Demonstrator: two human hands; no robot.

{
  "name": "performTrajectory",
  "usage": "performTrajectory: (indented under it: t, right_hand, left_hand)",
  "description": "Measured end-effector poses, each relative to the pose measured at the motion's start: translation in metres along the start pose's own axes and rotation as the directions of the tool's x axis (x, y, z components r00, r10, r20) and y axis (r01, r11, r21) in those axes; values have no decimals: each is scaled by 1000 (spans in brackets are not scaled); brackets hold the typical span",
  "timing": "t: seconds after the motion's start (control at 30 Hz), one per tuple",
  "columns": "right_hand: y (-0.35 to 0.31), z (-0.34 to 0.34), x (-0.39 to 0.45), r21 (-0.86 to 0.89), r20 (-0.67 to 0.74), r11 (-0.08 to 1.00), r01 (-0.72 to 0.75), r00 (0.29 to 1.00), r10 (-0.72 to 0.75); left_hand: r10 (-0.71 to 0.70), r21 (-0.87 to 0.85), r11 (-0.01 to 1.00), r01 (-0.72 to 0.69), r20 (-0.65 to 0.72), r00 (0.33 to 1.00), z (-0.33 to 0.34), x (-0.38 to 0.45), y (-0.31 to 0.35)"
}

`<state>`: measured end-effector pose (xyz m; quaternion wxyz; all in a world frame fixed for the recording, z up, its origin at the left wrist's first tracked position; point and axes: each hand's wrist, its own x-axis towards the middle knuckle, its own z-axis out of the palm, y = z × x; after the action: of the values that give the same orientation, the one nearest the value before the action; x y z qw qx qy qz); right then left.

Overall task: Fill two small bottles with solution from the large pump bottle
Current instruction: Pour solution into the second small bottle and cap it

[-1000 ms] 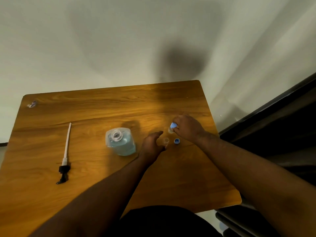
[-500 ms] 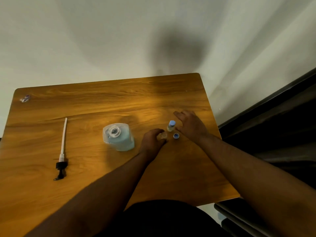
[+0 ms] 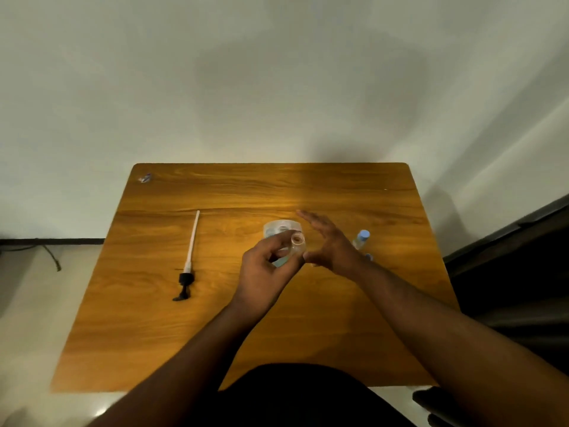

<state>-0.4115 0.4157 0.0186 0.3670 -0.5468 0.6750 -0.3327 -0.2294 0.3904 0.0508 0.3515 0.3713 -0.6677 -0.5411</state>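
Note:
My left hand [image 3: 264, 272] holds a small clear bottle [image 3: 297, 243] with no cap, lifted above the table, its open mouth facing up. Right behind it stands the large clear bottle [image 3: 277, 227] of pale blue solution, pump removed, mostly hidden by my hand. My right hand [image 3: 331, 245] is open with flat fingers, just right of the small bottle and the large one, touching neither. A second small bottle [image 3: 361, 238] with a blue cap stands upright to the right. A loose blue cap [image 3: 369, 257] lies partly hidden behind my right wrist.
The pump head with its long white tube [image 3: 190, 257] lies on the left of the wooden table [image 3: 308, 318]. A small scrap [image 3: 144, 178] sits at the far left corner. A dark piece of furniture [image 3: 523, 272] stands to the right.
My left hand picked up the uncapped small bottle and raised it toward the large bottle. My right hand let go of the capped bottle and moved left, open.

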Motion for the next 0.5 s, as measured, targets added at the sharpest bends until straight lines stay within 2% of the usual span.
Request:
performTrajectory:
  t: [0.07,0.13,0.23,0.33,0.4,0.5]
  right_hand:
    - [-8,17,10,-8,13,999,-50,999,50]
    - [-9,30,16,83,-26,991,-106,994,108]
    - [-6,50,28,112,-140,988,-109,982,125]
    - [-8,63,35,108,-229,986,-129,961,151]
    - [-9,67,35,38,-274,996,-81,958,89]
    - [-22,67,31,-138,-329,989,51,940,-94]
  left_hand:
    - [-24,-6,1000,24,8,1000,-18,-2,0]
    - [-24,20,1000,23,31,999,-32,-2,-2]
    - [-34,49,998,31,60,998,-59,0,-2]
    - [-87,6,996,87,107,990,-80,4,-1]
    - [-100,-47,993,108,145,984,-88,5,0]
    - [-82,-47,995,92,185,979,-99,8,3]
